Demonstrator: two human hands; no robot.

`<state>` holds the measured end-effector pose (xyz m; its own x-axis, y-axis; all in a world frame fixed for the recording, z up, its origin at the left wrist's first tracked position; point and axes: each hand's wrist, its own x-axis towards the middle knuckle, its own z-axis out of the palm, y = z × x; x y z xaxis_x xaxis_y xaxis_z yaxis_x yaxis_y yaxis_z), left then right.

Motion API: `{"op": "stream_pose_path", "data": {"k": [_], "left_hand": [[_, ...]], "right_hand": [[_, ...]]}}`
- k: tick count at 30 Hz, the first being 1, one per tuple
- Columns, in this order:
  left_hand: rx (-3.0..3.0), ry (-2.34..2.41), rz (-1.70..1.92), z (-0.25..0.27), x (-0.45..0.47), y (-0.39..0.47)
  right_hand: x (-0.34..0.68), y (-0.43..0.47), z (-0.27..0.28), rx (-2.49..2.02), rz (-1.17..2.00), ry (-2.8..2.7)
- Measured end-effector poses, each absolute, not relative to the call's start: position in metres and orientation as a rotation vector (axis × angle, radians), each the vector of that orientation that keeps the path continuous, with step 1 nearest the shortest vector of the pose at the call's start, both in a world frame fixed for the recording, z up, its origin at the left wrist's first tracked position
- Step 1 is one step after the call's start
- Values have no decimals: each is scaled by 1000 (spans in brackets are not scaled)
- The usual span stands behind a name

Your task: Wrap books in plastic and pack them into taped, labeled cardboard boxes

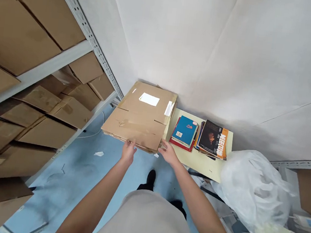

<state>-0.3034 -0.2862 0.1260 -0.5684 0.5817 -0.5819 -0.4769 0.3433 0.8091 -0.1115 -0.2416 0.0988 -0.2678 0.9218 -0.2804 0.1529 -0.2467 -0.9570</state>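
White wall (181,41) and pale-blue floor (81,175) fill the head view. Uneven grip could make the layered, flattened brown cardboard stack (135,116) fan apart. It lies just far of both hands: left hand (128,151) pinching its near edge, right hand (167,151) grasping its near-right corner, left of the pale-yellow desk (206,165).

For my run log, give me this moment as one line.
left hand: grips near edge of cardboard stack; right hand: grips its near right corner; top: white label; beside: blue book on table

Room opens left of the cardboard (139,120); the wall (208,51) blocks behind
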Motion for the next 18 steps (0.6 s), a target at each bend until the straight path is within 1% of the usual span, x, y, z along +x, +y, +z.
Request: {"op": "stream_pose_path", "data": {"k": [3,7,12,18], "left_hand": [[-33,1609,1411,122,-312,-271],[-172,1561,1416,120,-320,-265],[-228,1459,1479,129,-339,-264],[-238,1440,1790,145,-368,-259]], "right_hand": [[-131,-225,97,-1366,1601,-1168],[-142,-208,99,-1526,1600,-920],[-156,-196,114,-1479,1668,-904],[-153,-221,134,-1358,1701,-950]]}}
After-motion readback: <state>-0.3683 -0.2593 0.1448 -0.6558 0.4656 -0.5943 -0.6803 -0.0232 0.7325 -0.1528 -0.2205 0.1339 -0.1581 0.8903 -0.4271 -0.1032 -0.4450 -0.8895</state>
